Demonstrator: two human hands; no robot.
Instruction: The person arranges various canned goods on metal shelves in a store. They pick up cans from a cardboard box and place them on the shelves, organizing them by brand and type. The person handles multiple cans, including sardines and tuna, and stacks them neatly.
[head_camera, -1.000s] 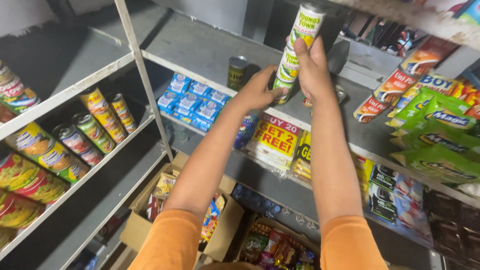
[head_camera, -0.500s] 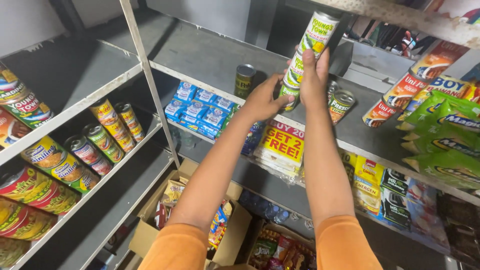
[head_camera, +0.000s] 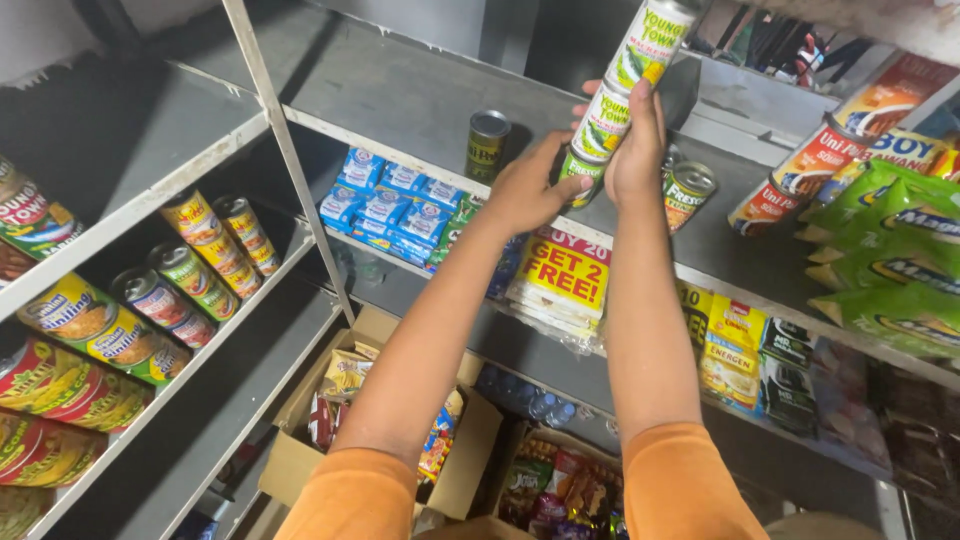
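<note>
Green-and-white cans (head_camera: 620, 95), three in stack, tilted, up over grey shelf (head_camera: 400, 100). Your left hand (head_camera: 530, 190) clamps bottom can, your right hand (head_camera: 635, 150) wraps middle of stack. Dark can (head_camera: 487, 145) stands just left, lone can (head_camera: 688, 190) right.

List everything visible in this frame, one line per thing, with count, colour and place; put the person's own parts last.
stacked cans: three, white and green labels, held in a column above the grey shelf.
dark can: one, olive, upright on the grey shelf.
loose cans: at least one, green and red label, on the shelf right of the hands.
blue packets: a cluster, blue, lower shelf.
yellow sign: one, yellow and red, on the shelf edge.
green bags: several, right side.
lying cans: many, mixed labels, left rack.
cardboard boxes: two, brown, on the floor, filled with snacks.
left hand: at the bottom can.
right hand: on the stack's side.
</note>
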